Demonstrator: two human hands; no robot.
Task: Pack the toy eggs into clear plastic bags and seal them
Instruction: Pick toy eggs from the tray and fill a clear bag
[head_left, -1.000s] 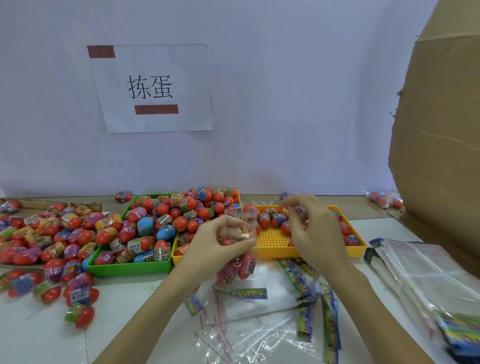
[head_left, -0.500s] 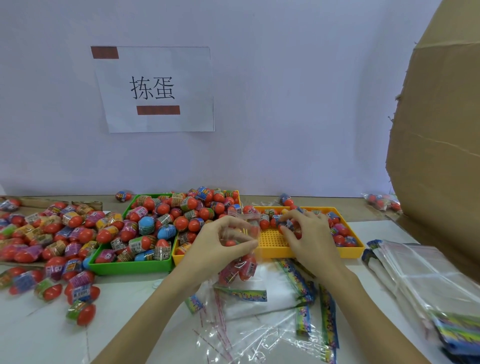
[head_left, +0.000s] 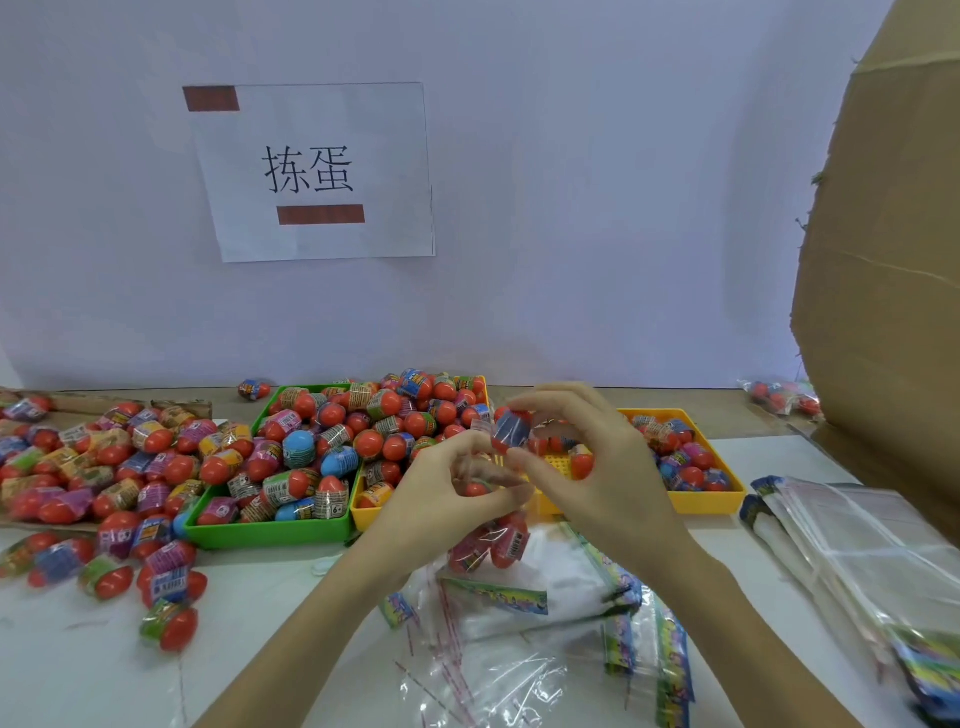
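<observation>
Above the white table (head_left: 260, 649), the right hand (head_left: 597, 467) pinches a red toy egg with a blue wrapper (head_left: 511, 430) between thumb and curled fingers, just over the mouth of a clear plastic bag (head_left: 488, 540) gripped by the left hand (head_left: 447, 499), with eggs hanging inside.

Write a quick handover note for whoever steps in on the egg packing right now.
Left hand holds the open clear bag, a few eggs already inside.
Right hand pinches a blue-wrapped egg just above the bag mouth.
Loose eggs fill the green tray and yellow tray; empty bags lie to the right.
Left: drop this egg in, fill, seal.
</observation>
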